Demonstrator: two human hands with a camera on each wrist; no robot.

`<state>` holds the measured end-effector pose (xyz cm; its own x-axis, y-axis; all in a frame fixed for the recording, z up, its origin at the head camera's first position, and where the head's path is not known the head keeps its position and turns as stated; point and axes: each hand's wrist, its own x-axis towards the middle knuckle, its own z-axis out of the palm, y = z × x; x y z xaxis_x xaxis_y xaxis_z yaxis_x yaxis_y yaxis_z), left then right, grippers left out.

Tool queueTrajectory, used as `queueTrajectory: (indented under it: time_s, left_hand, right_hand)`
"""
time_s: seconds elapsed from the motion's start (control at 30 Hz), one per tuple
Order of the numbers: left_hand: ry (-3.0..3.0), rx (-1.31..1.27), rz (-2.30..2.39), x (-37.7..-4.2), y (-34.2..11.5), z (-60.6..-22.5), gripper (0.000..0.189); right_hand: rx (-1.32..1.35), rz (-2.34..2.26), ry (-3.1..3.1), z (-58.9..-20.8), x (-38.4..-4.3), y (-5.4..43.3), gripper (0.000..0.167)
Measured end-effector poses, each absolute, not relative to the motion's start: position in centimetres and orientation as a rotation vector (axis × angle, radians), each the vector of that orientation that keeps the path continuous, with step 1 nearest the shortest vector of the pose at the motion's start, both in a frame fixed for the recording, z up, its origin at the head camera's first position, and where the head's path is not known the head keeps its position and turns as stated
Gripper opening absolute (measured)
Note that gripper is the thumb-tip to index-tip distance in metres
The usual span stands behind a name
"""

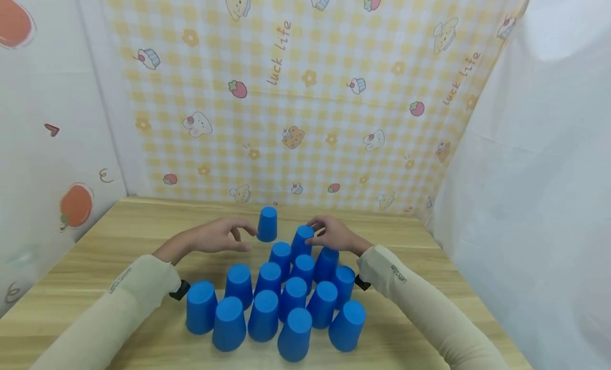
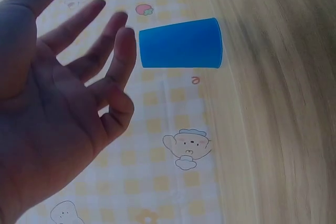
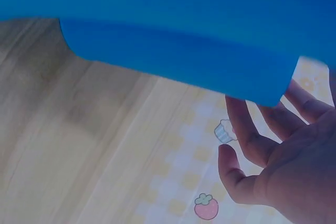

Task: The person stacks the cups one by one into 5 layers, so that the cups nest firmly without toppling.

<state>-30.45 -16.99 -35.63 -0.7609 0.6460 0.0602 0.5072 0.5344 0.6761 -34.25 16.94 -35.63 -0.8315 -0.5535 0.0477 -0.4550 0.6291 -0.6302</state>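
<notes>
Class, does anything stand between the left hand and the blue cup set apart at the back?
Nothing visible does: the left wrist view shows only a gap between the left hand and the back cup. The other cups stand nearer the head camera.

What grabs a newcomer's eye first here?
The bunch of upside-down blue cups on the wooden table, with the right hand at its far end. Then the lone cup standing apart near the left hand; last, the yellow-checked cloth behind it all.
</notes>
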Motion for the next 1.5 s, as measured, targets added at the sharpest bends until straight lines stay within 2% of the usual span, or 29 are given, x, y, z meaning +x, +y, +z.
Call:
queueTrajectory:
  time_s: [0.2, 0.47, 0.83, 1.5]
  left_hand:
    - [2.446, 1.052, 1.005, -29.8, -16.8, -35.5, 0.035]
    - [2.352, 1.025, 0.942, -28.9, -16.1, -35.1, 0.048]
    - [2.297, 1.021, 0.872, -28.4, -16.3, -34.4, 0.054]
    - [2.380, 0.984, 0.874, -28.6, -16.9, -35.7, 0.043]
  right_hand:
    - [-0.781, -1.025, 2.719, -35.6, -34.8, 17.1, 0.043]
    - [-0.735, -1.023, 2.743, -35.1, -35.4, 16.9, 0.042]
    - [-0.730, -1.053, 2.757, -34.4, -36.5, 16.3, 0.041]
    - [-0.648, -1.100, 2.758, -34.4, -37.8, 15.0, 0.041]
